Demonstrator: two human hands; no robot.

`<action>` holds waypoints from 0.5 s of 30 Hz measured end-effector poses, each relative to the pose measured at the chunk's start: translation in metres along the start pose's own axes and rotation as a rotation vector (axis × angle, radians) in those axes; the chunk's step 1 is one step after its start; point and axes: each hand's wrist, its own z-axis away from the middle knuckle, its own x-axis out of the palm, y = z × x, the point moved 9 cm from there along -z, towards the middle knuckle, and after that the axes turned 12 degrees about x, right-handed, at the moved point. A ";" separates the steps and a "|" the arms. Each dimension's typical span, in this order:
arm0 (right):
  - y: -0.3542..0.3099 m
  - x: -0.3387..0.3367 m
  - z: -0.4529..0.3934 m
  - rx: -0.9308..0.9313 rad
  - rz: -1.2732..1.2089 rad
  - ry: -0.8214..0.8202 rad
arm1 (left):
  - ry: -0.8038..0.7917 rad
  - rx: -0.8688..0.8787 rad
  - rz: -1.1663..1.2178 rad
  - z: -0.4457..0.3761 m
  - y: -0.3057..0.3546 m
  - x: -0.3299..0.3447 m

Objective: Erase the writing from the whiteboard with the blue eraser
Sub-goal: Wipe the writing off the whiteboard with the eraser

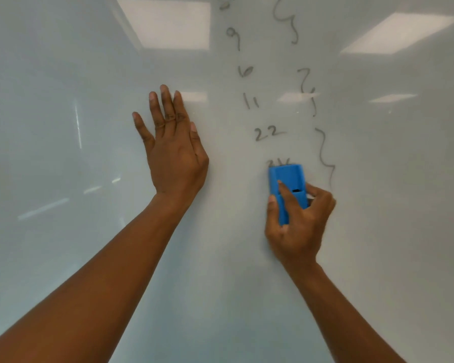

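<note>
The whiteboard [63,127] fills the view. A column of dark handwritten numbers [269,133] runs down its middle, with wavy lines [324,153] to the right of them. My right hand [296,221] grips the blue eraser [286,182] and presses it flat against the board, covering the lower part of the lowest number. My left hand [172,145] lies flat on the board to the left of the numbers, fingers spread, holding nothing.
Reflections of ceiling light panels [168,24] shine on the glossy board at the top centre and top right. Below and left of the hands the board surface is bare white.
</note>
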 end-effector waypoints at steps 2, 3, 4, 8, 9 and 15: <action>0.014 -0.005 -0.023 0.063 0.006 0.036 | -0.007 0.005 0.021 -0.001 0.008 0.004; 0.017 -0.006 -0.033 0.093 -0.002 0.044 | -0.010 0.011 0.031 -0.001 0.012 0.006; 0.017 -0.005 -0.041 0.113 -0.007 0.048 | -0.016 0.015 0.042 -0.001 0.015 0.007; -0.011 0.008 -0.046 0.024 -0.040 0.009 | -0.044 0.023 0.053 0.003 0.028 0.017; -0.020 0.011 -0.039 -0.024 -0.046 -0.015 | -0.049 0.024 0.047 0.004 0.032 0.019; -0.006 0.008 0.012 -0.090 -0.052 -0.127 | -0.045 -0.007 0.021 0.006 0.033 0.023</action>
